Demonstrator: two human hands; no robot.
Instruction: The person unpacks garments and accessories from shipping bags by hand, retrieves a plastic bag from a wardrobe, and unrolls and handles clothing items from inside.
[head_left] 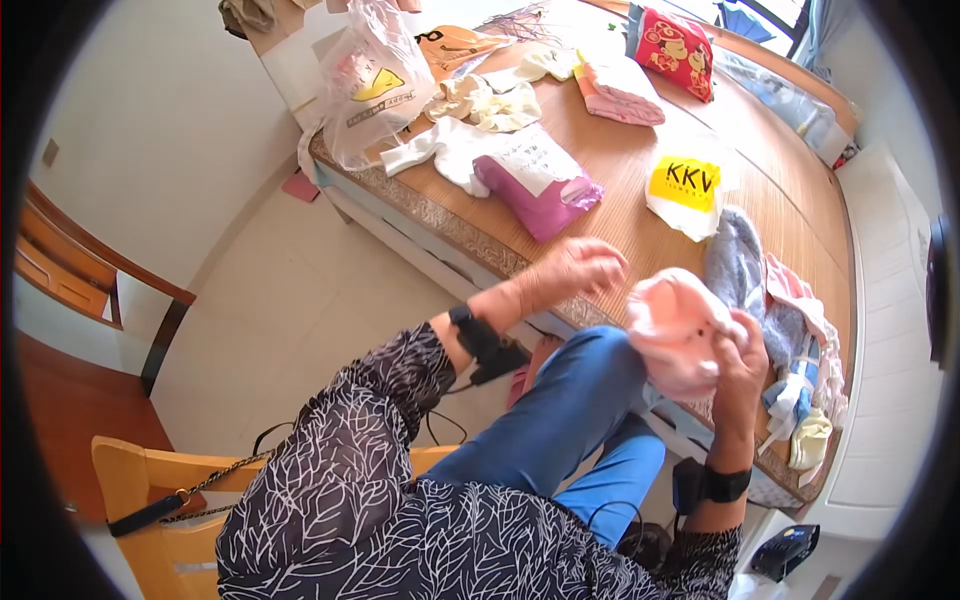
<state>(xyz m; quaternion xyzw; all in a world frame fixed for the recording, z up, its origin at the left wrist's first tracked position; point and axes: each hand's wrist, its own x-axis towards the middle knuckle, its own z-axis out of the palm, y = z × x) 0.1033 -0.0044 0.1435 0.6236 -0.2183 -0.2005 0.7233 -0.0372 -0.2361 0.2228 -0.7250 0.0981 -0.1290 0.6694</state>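
Observation:
My right hand [740, 362] grips the edge of a soft pink hat [672, 325] with small dark dots on it, held above my knee. The hat's hollow side faces my left hand [583, 270]. That hand is in the air just left of the hat, apart from it, with its fingers loosely bent and slightly blurred, and nothing shows in it. Below it is the table edge. A purple-and-white package [540, 185] lies beyond my left hand. Grey fuzzy cloth [735, 262] lies behind the hat.
On the wooden table [620, 150] are a yellow-and-white KKV bag [686, 190], folded pink cloth [620, 90], a red package [675, 52], white cloth [440, 150] and a clear plastic bag [375, 90]. Small clothes [800, 300] lie along the right edge. A wooden chair [140, 480] is behind me.

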